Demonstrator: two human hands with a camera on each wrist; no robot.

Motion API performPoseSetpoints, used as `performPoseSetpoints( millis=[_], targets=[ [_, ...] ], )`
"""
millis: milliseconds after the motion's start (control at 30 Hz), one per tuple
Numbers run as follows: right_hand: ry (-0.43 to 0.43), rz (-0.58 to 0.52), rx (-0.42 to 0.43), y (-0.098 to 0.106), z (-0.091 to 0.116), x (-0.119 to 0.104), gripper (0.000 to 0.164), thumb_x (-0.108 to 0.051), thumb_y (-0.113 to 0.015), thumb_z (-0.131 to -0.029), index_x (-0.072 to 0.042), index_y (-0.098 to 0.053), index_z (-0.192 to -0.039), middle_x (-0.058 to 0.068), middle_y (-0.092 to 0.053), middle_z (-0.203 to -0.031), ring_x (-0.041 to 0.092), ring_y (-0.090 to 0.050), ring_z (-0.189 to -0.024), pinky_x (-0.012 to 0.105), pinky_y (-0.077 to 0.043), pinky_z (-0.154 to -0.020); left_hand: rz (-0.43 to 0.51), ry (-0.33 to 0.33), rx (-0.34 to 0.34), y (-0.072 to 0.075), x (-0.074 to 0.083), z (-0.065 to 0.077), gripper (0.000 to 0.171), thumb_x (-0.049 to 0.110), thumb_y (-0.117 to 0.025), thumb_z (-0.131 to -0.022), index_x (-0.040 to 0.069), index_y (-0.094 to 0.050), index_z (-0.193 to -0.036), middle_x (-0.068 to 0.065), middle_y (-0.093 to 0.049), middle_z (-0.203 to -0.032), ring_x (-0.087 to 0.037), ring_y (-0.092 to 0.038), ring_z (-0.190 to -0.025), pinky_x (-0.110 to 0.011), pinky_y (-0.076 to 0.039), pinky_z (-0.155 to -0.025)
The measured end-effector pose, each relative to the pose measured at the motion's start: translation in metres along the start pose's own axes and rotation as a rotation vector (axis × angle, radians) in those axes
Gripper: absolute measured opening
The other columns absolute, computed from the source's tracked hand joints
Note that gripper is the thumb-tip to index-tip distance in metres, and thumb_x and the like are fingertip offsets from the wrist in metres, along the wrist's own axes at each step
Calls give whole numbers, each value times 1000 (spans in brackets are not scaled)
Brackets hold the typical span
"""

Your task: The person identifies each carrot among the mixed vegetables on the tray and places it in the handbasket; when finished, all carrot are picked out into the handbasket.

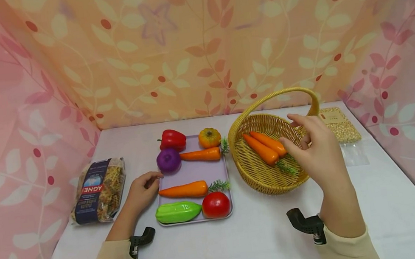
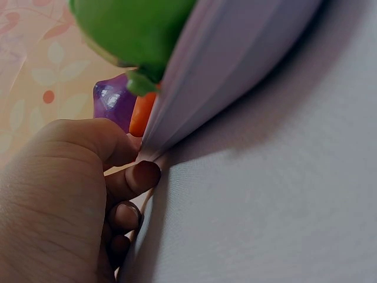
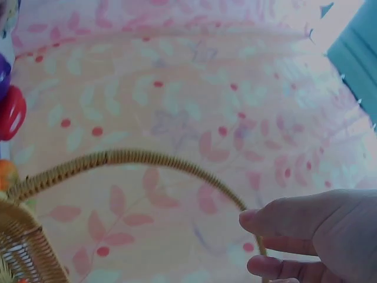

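Note:
My left hand (image 1: 143, 191) is at the left rim of the lilac tray (image 1: 201, 172); in the left wrist view its thumb and index finger pinch the tray's edge. On the tray lie two carrots (image 1: 187, 190), a purple onion-like vegetable (image 1: 169, 161), a red bell pepper (image 1: 172, 140), a small orange pumpkin (image 1: 209, 138), a ridged green vegetable (image 1: 178, 212) and a tomato (image 1: 216, 205). Above the right side of the wicker basket (image 1: 244, 172), my right hand (image 1: 319, 151) holds nothing, thumb and fingers apart. Two more carrots (image 1: 260, 150) lie side by side inside the basket, under its raised handle (image 3: 141, 156).
A bag of pasta (image 1: 99, 191) lies left of my left hand. Behind the basket to the right is a clear bag of pale grains (image 1: 340, 131). White cloth covers the table (image 1: 221, 252), and floral fabric (image 1: 198, 49) hangs at the back and sides.

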State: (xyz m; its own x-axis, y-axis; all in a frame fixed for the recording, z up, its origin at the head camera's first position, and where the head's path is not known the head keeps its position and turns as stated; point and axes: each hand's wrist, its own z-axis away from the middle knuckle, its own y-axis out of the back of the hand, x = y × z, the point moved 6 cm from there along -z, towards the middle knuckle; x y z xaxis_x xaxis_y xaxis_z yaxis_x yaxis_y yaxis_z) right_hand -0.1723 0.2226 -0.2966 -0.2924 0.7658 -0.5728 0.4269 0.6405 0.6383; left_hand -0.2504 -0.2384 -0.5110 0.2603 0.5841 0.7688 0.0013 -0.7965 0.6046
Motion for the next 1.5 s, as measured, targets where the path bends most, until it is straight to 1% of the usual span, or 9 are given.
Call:
performPoseSetpoints(
  millis=[133,267,533,767,867,1000,1167,1300,1500],
  targets=[
    [143,-68,29,5,7,-22,55,-4,-85,-82,-10,-67,-133,4,-62,-112,14,-40,-63,21,-33,-57,-6,3,0,1,-1,0,18,4,-64,-97,9,-74,-110,-3,-59,-84,-21,-49,-75,-29,-41,-66],
    [249,-134,12,4,14,-40,61,2,-87,-77,-8,-67,-134,3,-60,-109,11,-39,-63,22,-32,-58,-11,5,1,2,-1,0,18,3,-64,-97,9,-74,-110,-4,-59,-85,-21,-49,-75,-29,-40,-66],
    [329,-216,-105,-19,25,-68,59,-4,-87,-79,-10,-67,-134,4,-60,-121,10,-41,-68,23,-34,-60,-13,10,1,4,-2,1,19,3,-64,-96,10,-75,-110,-3,-57,-82,-21,-49,-74,-29,-39,-66],
    [378,-200,-257,-57,31,-86,57,-18,-85,-85,-16,-64,-137,-4,-58,-127,9,-45,-76,22,-41,-64,-10,13,4,5,-2,2,19,3,-64,-96,10,-75,-110,-3,-58,-82,-21,-49,-74,-29,-39,-65],
    [381,-216,-325,-76,33,-91,56,-21,-85,-86,-15,-64,-137,-3,-59,-127,10,-47,-78,23,-44,-64,-9,11,5,5,-2,2,19,3,-64,-96,9,-75,-110,-3,-58,-83,-21,-49,-74,-29,-40,-66],
    [388,-205,-404,-102,35,-92,51,-23,-83,-88,-14,-65,-135,-3,-60,-124,10,-49,-74,23,-46,-63,-13,8,4,5,-2,3,19,3,-64,-96,9,-75,-110,-3,-60,-85,-21,-49,-75,-29,-40,-66],
    [359,-157,-518,-139,34,-86,45,-25,-79,-90,-18,-66,-132,-8,-63,-116,8,-57,-89,25,-51,-74,-23,10,3,5,-3,3,19,3,-63,-96,9,-75,-111,-4,-62,-88,-21,-50,-76,-29,-41,-67],
    [314,-120,-607,-168,35,-74,43,-26,-77,-92,-16,-66,-133,-5,-66,-113,13,-61,-96,30,-53,-80,-16,9,-4,3,-1,2,19,3,-63,-96,8,-74,-111,-5,-63,-89,-22,-50,-77,-30,-42,-68],
    [306,-48,-687,-204,38,-53,39,-30,-74,-96,-10,-69,-129,3,-69,-115,24,-65,-106,40,-52,-92,-11,10,-3,0,1,0,19,3,-64,-96,8,-74,-111,-5,-64,-89,-22,-51,-76,-30,-43,-68]
  ],
)
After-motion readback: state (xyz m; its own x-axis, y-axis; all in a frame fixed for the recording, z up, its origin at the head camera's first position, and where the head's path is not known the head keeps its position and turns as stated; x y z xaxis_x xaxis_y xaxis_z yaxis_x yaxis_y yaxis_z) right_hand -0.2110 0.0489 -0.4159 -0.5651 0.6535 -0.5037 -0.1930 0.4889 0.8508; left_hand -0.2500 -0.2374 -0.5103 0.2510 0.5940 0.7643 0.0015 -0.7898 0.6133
